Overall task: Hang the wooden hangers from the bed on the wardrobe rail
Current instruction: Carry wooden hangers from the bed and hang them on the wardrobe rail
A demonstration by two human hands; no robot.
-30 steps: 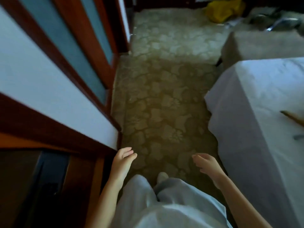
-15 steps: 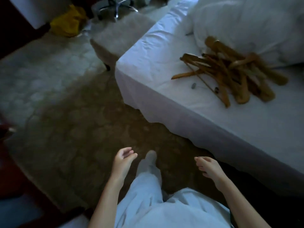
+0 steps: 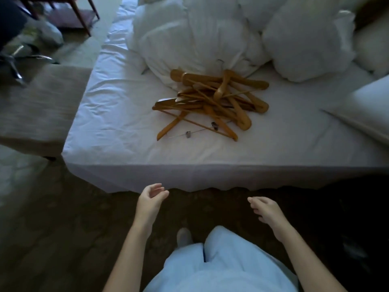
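Note:
A tangled pile of several wooden hangers (image 3: 212, 102) lies in the middle of the white bed (image 3: 117, 123), just in front of a heap of white bedding. One hanger at the pile's near side has a metal bar with clips (image 3: 188, 134). My left hand (image 3: 150, 201) and my right hand (image 3: 266, 209) hang in front of me over the dark carpet, short of the bed's near edge. Both have loosely curled fingers and hold nothing. The wardrobe and its rail are out of view.
White pillows (image 3: 305, 45) and a bunched duvet (image 3: 189, 36) fill the back of the bed; another pillow (image 3: 366, 110) lies at the right. A grey upholstered bench (image 3: 35, 110) stands left of the bed, with an office chair base (image 3: 16, 60) and a wooden table's legs (image 3: 84, 20) behind.
My view has swung right from the wardrobe door across the carpet to face the bed, so the hanger pile now lies straight ahead. Both hands stay empty and low.

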